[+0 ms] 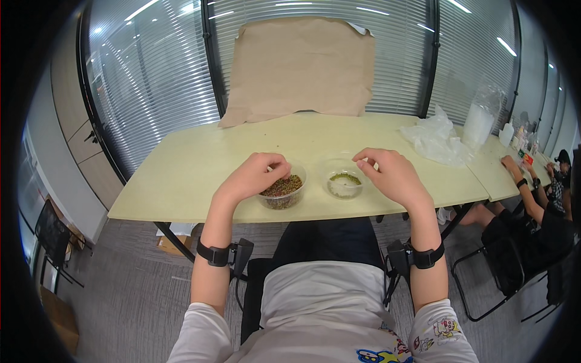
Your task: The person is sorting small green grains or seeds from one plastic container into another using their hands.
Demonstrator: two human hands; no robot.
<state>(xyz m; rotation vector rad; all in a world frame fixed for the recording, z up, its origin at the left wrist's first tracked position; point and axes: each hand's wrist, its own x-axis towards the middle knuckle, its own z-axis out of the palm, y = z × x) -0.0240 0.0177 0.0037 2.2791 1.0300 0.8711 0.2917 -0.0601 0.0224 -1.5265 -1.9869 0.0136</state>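
Note:
A clear round plastic bowl stands near the table's front edge, holding many small mixed grains or beans, reddish-brown and green. My left hand reaches over its rim with fingers curled together at the contents; whatever they pinch is hidden. To the right is a second clear bowl, with a thin layer of small green beans covering part of its bottom. Beside and above that bowl's right rim is my right hand, its fingers bent and thumb close to the forefinger. Anything between those fingertips is too small to see.
Brown paper stands along the table's back edge. A crumpled clear plastic bag and a wrapped stack of white containers lie at the far right. Another person sits at the adjoining table on the right.

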